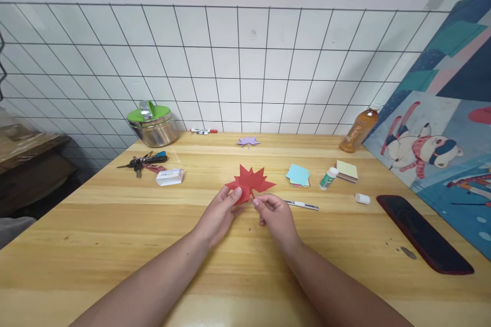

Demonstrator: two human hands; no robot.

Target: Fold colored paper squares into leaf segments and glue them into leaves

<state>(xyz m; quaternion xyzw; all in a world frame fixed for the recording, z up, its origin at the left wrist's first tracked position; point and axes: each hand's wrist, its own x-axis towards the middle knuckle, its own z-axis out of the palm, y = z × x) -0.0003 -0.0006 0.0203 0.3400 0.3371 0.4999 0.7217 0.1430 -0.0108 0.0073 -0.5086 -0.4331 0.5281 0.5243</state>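
Observation:
Pinched in my left hand (222, 209) is a red paper maple leaf (252, 180), its pointed lobes fanning upward above the table. The thumb presses on the leaf's lower left part. My right hand (276, 214) closes thumb and fingers at the lower end of the leaf's thin red stem (252, 194). Just right of that hand lies a pen (302, 205). A purple paper leaf (248, 141) rests farther back near the wall. Coloured paper squares (298, 175), light blue on top, and a glue stick (328, 179) are to the right.
On the left are a steel pot with a green lid (152, 125), keys (141, 161) and a small white box (170, 177). Markers (204, 131) lie by the wall. Rightward are a paper pad (347, 170), a white cap (362, 199), a tilted drink bottle (359, 130) and a dark phone-like slab (424, 232).

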